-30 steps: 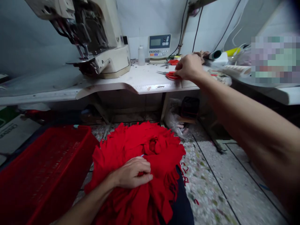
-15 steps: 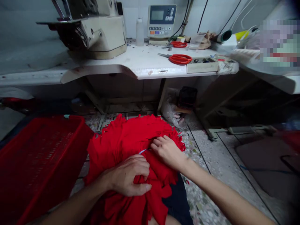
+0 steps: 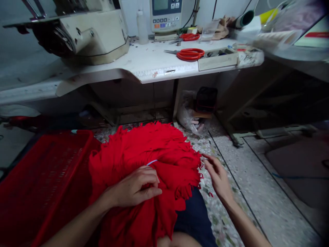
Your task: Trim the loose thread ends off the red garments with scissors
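A heap of red knit cloth (image 3: 154, 144) with ragged, fringed edges lies across my lap, with a thin pale strip (image 3: 151, 162) curving over its middle. My left hand (image 3: 137, 187) is on the near part of the heap, its fingers curled and closed on the cloth and the thumb pointing right. At the heap's right edge is my right hand (image 3: 217, 176), fingers partly stretched and apart. Its fingertips are close to the fringe; whether they touch it I cannot tell.
A red plastic crate (image 3: 51, 164) stands to the left. Ahead, a white worktable (image 3: 149, 67) carries a sewing machine (image 3: 100, 37), a control panel (image 3: 166, 17), red-handled scissors (image 3: 190, 54) and a small parts tray (image 3: 218, 60). Below it lies a plastic bag (image 3: 189, 118).
My right hand has come off the middle of the red cloth and moved right to its edge, its fingers opening. The left hand stays on the heap. The view has shifted slightly.
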### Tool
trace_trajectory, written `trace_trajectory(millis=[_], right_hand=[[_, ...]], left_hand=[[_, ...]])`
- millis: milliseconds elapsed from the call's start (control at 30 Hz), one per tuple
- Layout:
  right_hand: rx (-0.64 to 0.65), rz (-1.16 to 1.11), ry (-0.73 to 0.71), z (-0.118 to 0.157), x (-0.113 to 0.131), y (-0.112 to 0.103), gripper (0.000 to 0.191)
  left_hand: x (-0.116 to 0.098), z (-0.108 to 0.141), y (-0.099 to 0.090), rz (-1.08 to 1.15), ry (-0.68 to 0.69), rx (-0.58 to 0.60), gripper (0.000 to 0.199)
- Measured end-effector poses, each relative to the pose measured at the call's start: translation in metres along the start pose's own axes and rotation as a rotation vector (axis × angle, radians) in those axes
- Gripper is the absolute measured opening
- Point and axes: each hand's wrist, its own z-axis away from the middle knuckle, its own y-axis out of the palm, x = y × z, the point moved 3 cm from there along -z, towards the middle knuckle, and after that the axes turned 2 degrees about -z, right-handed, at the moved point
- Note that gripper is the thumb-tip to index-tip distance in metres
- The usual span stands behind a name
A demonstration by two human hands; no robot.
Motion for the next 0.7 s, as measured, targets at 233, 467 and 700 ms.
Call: trace_trajectory(millis=[233,467,700], right_hand=[[0.204,-0.233,0.493,0.077,-0.093,0.012,0.057],[0.199,-0.596,0.522,0.023,-0.106,0.057,0.071],[0.18,-0.468,0.558,-0.031,-0.082,0.032,0.054]], left_hand=[[-0.009,-0.005,0.013,-0.015,-0.038,-0.155,0.019],[-0.024,0.06,-0.005,-0.25,-0.131,-0.794,0.022],[0.03,0.164,-0.047,-0.316,-0.529,-1.25,0.035]])
